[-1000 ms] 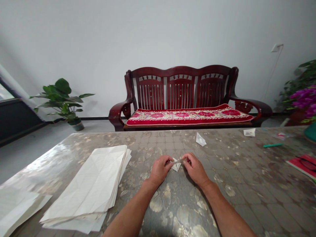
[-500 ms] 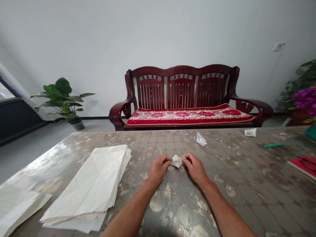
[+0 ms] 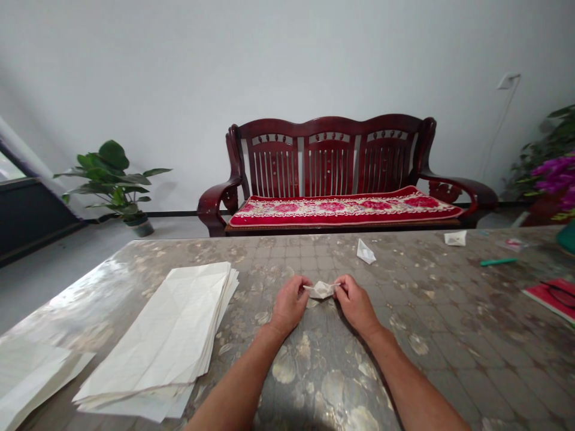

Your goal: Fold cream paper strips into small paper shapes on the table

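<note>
Between my two hands is a small white folded paper boat (image 3: 321, 290), held by its two pointed ends just over the table. My left hand (image 3: 290, 301) pinches the left tip between thumb and fingers. On the other side, my right hand (image 3: 356, 304) pinches the right tip in the same way. A peak rises from the middle of the folded paper. Beyond my hands lies another white paper boat (image 3: 366, 252), and a further folded paper piece (image 3: 455, 239) sits toward the far right of the table.
A stack of creased white paper (image 3: 166, 335) lies left, with more sheets (image 3: 31, 374) at the near left edge. To the right are a green pen (image 3: 498, 262), a red book (image 3: 550, 296) with glasses (image 3: 561, 293) on it, and purple flowers (image 3: 557, 179). A wooden bench (image 3: 330, 161) stands behind the table.
My hands have drawn slightly apart, and the boat between them now looks wider and flatter, with both pointed ends stretched outward. The other things stay in place.
</note>
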Demonstrator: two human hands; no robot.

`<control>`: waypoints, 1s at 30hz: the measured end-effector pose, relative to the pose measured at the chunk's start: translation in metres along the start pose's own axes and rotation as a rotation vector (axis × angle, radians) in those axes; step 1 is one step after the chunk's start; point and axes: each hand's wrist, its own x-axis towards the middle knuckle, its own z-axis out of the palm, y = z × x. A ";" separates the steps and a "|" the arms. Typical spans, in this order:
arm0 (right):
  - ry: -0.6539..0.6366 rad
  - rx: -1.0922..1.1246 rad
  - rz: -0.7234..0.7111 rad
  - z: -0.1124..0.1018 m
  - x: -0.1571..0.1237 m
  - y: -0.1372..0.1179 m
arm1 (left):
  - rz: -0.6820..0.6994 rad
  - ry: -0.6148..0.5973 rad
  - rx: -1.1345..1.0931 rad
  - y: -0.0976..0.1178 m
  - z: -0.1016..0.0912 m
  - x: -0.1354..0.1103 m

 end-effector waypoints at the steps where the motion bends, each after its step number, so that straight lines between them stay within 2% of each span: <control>1: 0.000 -0.029 -0.005 0.000 0.000 -0.001 | 0.040 -0.023 0.017 0.000 0.000 0.000; 5: 0.004 -0.117 -0.033 0.000 -0.002 -0.004 | 0.178 -0.083 0.017 0.004 -0.001 -0.003; 8: 0.015 -0.159 -0.055 0.000 -0.003 -0.006 | 0.224 -0.126 0.036 0.008 -0.003 -0.006; 12: 0.020 -0.158 -0.059 -0.001 -0.004 -0.006 | 0.176 -0.136 0.078 0.009 -0.001 -0.006; 17: -0.013 -0.042 -0.029 -0.003 -0.005 -0.005 | 0.136 -0.104 0.049 0.003 0.001 -0.005; 24: -0.108 0.139 -0.035 -0.006 -0.004 -0.004 | 0.133 -0.144 0.139 0.002 -0.006 -0.001; 30: -0.159 0.168 -0.041 -0.006 -0.003 -0.003 | 0.187 -0.154 0.229 0.001 -0.012 -0.001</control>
